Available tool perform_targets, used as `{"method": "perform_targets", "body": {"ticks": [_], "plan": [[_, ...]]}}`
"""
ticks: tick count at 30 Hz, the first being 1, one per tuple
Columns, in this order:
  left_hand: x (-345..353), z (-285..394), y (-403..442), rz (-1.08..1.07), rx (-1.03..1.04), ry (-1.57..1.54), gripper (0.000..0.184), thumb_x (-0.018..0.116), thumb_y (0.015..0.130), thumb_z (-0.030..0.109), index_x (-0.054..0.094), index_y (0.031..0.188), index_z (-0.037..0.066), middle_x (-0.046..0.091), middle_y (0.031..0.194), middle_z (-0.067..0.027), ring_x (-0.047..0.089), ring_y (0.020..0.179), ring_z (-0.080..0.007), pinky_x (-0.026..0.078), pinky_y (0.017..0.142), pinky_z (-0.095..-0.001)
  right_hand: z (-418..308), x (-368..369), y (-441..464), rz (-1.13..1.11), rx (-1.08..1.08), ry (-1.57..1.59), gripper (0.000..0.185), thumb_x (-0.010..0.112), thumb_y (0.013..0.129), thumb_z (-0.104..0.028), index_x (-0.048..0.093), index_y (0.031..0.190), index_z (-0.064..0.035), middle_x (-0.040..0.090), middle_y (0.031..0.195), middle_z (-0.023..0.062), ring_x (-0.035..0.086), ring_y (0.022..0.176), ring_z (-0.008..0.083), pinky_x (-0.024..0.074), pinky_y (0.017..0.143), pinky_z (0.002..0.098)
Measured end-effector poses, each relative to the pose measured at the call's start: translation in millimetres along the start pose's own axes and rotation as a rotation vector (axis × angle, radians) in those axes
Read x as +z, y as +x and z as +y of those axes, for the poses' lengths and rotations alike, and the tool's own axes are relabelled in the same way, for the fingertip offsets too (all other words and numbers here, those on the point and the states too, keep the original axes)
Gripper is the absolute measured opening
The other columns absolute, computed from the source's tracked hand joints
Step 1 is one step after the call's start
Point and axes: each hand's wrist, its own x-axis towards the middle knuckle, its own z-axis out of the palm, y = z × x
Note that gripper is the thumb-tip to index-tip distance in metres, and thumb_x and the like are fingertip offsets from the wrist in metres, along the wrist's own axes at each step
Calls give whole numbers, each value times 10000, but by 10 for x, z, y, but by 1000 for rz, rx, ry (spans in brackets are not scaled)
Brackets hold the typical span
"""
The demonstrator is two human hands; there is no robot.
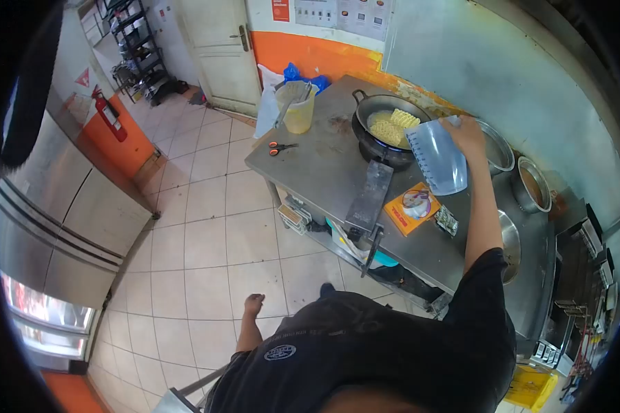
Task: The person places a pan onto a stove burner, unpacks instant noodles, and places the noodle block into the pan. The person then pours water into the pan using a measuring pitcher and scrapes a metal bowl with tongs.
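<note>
My right hand grips a clear plastic measuring jug near its top, beside the wok. A row of marks runs down the jug's left side. In the black wok on the burner lie pale yellow blocks of instant noodles in some liquid. My left hand hangs low over the floor, fingers curled, with nothing visible in it. Below the jug, an orange box and a small silver packet rest on the steel table.
Orange-handled scissors and a yellowish bucket with utensils occupy the table's far left corner. Metal pots and a bowl line the right side. A burner's metal arm reaches the front edge. A steel fridge stands left.
</note>
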Motion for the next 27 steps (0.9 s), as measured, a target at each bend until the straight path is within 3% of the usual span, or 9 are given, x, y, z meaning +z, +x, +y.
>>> {"method": "perform_targets", "body": {"ticks": [4, 7, 9, 11, 12, 14, 16, 22, 27], "plan": [[60, 8, 80, -246, -141, 62, 410, 655, 766, 355, 636, 981, 6, 647, 838, -83, 590, 678, -181, 465, 538, -320, -158, 9, 182, -104, 25, -59, 736, 637, 704, -543, 572, 1089, 81, 580, 1096, 255, 560, 1039, 355, 438, 884, 402], [75, -366, 403, -283, -228, 172, 434, 637, 778, 373, 631, 1013, 8, 645, 899, -108, 606, 744, -214, 484, 575, -362, -152, 91, 335, -112, 41, -104, 722, 645, 694, -546, 583, 1072, 66, 584, 1085, 253, 561, 1035, 355, 438, 883, 406], [-112, -253, 378, -331, -98, 350, 432, 635, 780, 374, 631, 1007, 6, 649, 905, -114, 610, 746, -218, 492, 579, -365, -139, 130, 396, -113, 40, -119, 703, 649, 689, -543, 593, 1060, 52, 587, 1080, 248, 561, 1035, 351, 438, 883, 405], [-332, 381, -41, -324, 167, 579, 431, 634, 783, 374, 632, 1000, 3, 653, 911, -120, 615, 749, -222, 500, 583, -367, -182, 114, 445, -123, 49, -148, 682, 653, 684, -541, 606, 1030, 45, 600, 1051, 241, 573, 1011, 351, 447, 867, 406], [-433, 515, 20, -343, 160, 605, 420, 631, 785, 375, 637, 978, 1, 656, 887, -122, 615, 725, -221, 500, 577, -366, -202, 112, 443, -129, 57, -161, 671, 655, 681, -540, 613, 1015, 41, 606, 1036, 238, 578, 999, 351, 451, 860, 406], [-571, 395, 443, -387, 316, 597, 397, 622, 792, 378, 648, 912, 1, 655, 804, -122, 605, 652, -214, 493, 556, -359, -289, 101, 406, -70, 72, -189, 667, 658, 676, -539, 622, 997, 45, 614, 1015, 237, 590, 974, 353, 461, 842, 408], [-506, 266, 1068, -322, -81, 233, 358, 619, 788, 364, 660, 817, 9, 633, 670, -106, 568, 540, -192, 467, 517, -341, -341, 83, 419, -61, 99, -215, 660, 655, 678, -539, 620, 991, 40, 616, 1016, 227, 592, 968, 350, 464, 829, 412], [-568, 866, 1433, -192, 66, 154, 340, 668, 734, 297, 658, 881, -10, 638, 714, -104, 582, 617, -167, 473, 579, -315, -435, 82, 496, -128, 167, -262, 647, 641, 689, -544, 606, 1012, 16, 611, 1053, 197, 588, 986, 332, 468, 823, 411], [-482, 1001, 1507, -291, 3, 169, 368, 681, 736, 284, 642, 942, -18, 642, 748, -95, 586, 633, -172, 480, 582, -311, -569, 94, 490, -78, 168, -243, 697, 668, 665, -526, 612, 1028, 66, 615, 1029, 239, 598, 966, 347, 461, 846, 415]]}}
